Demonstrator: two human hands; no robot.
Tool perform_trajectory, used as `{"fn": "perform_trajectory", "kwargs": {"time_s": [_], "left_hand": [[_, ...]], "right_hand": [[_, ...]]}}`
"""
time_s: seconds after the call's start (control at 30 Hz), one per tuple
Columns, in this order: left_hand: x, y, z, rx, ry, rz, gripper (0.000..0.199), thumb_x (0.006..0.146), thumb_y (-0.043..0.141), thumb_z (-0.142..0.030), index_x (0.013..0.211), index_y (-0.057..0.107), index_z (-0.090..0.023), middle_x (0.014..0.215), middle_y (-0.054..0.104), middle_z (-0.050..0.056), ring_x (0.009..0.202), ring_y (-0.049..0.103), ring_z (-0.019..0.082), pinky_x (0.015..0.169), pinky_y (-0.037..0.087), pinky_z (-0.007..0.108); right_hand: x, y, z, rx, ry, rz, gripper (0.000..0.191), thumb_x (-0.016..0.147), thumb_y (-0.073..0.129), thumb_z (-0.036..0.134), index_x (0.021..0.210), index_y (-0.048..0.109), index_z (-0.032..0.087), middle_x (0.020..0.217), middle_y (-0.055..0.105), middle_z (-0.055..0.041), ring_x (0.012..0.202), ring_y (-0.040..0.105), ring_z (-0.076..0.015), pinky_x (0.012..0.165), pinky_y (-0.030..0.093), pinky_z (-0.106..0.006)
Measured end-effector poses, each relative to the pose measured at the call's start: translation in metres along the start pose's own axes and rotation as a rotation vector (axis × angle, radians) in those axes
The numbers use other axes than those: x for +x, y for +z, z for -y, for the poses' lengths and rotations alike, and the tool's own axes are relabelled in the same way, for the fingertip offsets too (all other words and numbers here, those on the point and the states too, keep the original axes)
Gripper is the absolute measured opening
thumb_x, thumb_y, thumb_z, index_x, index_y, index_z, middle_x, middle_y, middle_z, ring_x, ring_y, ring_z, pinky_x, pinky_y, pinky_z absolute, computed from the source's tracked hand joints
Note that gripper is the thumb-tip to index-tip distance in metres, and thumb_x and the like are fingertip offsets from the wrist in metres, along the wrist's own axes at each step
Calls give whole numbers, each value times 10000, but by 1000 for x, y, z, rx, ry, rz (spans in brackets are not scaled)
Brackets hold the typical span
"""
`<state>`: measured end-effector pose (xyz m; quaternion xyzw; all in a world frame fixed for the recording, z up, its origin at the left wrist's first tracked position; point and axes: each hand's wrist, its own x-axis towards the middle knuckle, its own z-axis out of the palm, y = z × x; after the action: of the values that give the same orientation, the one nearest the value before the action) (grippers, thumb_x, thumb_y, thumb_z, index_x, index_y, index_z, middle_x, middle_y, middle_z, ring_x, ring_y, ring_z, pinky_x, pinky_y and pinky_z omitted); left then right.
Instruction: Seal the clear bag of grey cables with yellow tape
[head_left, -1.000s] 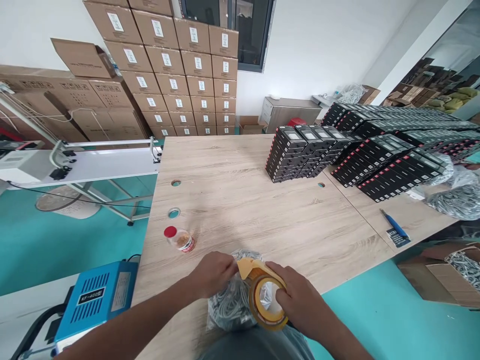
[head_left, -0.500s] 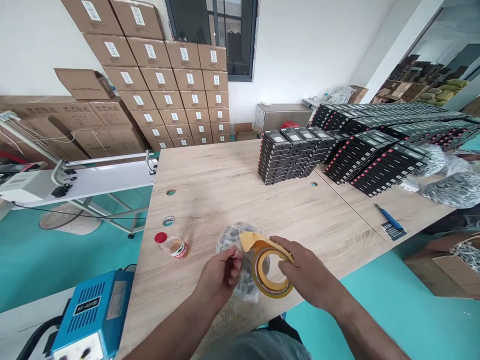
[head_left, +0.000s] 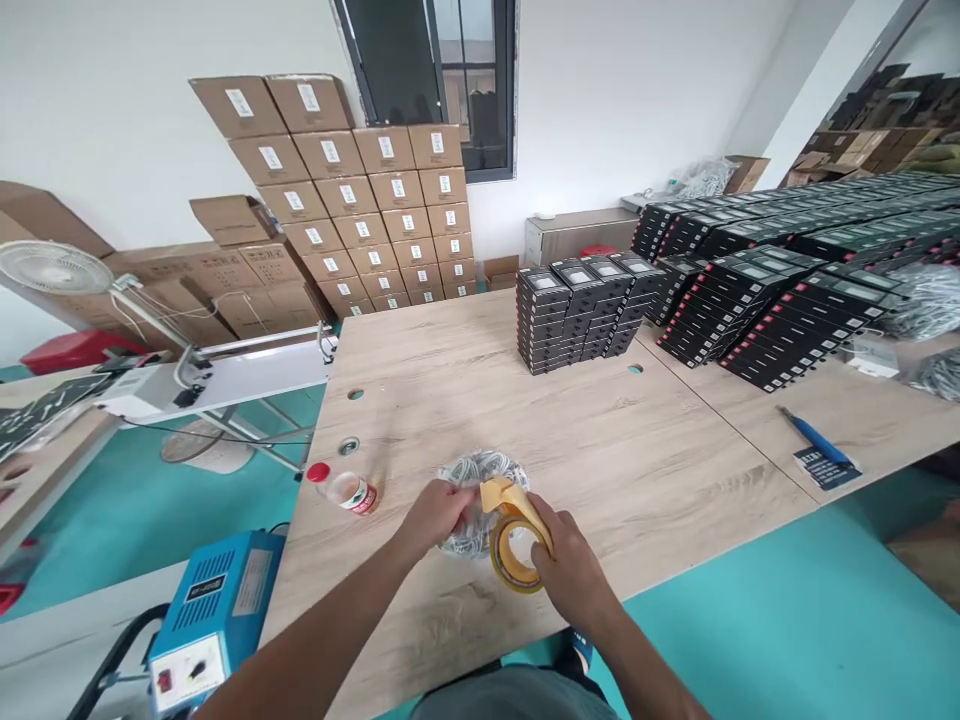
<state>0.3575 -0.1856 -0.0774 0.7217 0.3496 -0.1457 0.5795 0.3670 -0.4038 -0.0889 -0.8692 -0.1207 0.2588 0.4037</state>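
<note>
A yellow tape dispenser with a roll of tape is gripped in my right hand, just above the table. My left hand is closed beside the dispenser's tip, over the bag; what its fingers pinch, if anything, is too blurred to make out. Under both hands lies a clear plastic bag of coiled grey cables, partly covered by them. To the left, a bottle with a red cap lies on its side on the wooden table.
Stacks of black boxes stand at the table's back and right. A blue-handled tool lies on a dark card at the right. Cartons are piled against the wall. A blue machine sits at the lower left.
The view has shifted to the left. My left hand has turned palm down near the dispenser's tip, and the dispenser has moved closer over the bag.
</note>
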Motion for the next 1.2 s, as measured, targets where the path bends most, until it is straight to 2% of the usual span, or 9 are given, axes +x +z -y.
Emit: {"fn": "perform_trajectory", "kwargs": {"time_s": [0.13, 0.27, 0.4, 0.5, 0.63, 0.73, 0.93, 1.07, 1.2], "left_hand": [[5, -17, 0, 406, 520, -182, 149, 842, 646, -286, 928, 597, -174, 858, 564, 30, 736, 514, 147, 659, 332, 219], [17, -34, 3, 903, 966, 6, 353, 957, 388, -232, 1262, 560, -189, 1309, 510, 112, 915, 595, 170, 805, 425, 275], [30, -47, -7, 1156, 1095, 170, 399, 961, 372, -200, 1323, 539, -178, 1460, 433, 121, 1089, 575, 222, 849, 411, 292], [36, -50, -19, 1231, 1069, 253, 303, 994, 390, -261, 1151, 629, -165, 1210, 582, 141, 1023, 561, 252, 774, 373, 306], [36, -46, -34, 1113, 1070, 391, 222, 951, 511, -315, 806, 601, -172, 890, 560, 120, 823, 489, 226, 701, 299, 314], [36, -42, -42, 837, 884, 464, 258, 871, 600, -327, 678, 531, -170, 808, 506, 96, 779, 424, 210, 732, 285, 306], [42, -32, -41, 454, 330, 392, 271, 730, 615, -308, 556, 477, -153, 612, 449, 42, 580, 355, 137, 567, 222, 257], [26, -27, -41, 123, -70, 339, 154, 696, 567, -215, 638, 439, -153, 544, 317, -41, 438, 174, 59, 455, 80, 209], [-2, -17, -48, -274, -262, 227, 159, 847, 432, -134, 701, 373, -159, 557, 248, -73, 386, 139, 31, 404, 51, 171]], "right_hand": [[16, 4, -8, 74, -30, -23, 661, 873, 399, 106, 1522, 382, 232, 1259, 532, -97, 1162, 569, -183, 1089, 405, -330], [24, 7, -12, 117, -34, -12, 663, 861, 397, 113, 1516, 395, 221, 1247, 548, -91, 1151, 568, -176, 1073, 416, -317], [26, 9, -17, 179, -40, -17, 679, 841, 398, 131, 1516, 398, 204, 1257, 562, -97, 1174, 559, -183, 1089, 408, -333], [27, 10, -20, 264, -37, -21, 673, 826, 421, 171, 1499, 428, 188, 1277, 573, -100, 1159, 569, -196, 1081, 423, -353], [24, 9, -18, 410, -40, -14, 678, 791, 463, 236, 1468, 471, 197, 1180, 637, -70, 1046, 604, -202, 947, 506, -345], [21, 11, -11, 488, -38, -16, 695, 769, 517, 282, 1458, 482, 198, 1142, 654, -63, 992, 605, -202, 851, 527, -317], [13, 20, 8, 660, 56, -46, 744, 710, 561, 290, 1445, 495, 190, 1104, 654, -65, 926, 598, -199, 722, 507, -275], [13, 10, 23, 678, 63, -66, 762, 649, 556, 262, 1401, 530, 138, 1104, 656, -70, 963, 602, -215, 863, 498, -326], [19, -12, 40, 606, 10, -74, 692, 651, 571, 241, 1337, 595, 156, 1168, 666, -62, 1091, 592, -238, 1015, 447, -369]]}}
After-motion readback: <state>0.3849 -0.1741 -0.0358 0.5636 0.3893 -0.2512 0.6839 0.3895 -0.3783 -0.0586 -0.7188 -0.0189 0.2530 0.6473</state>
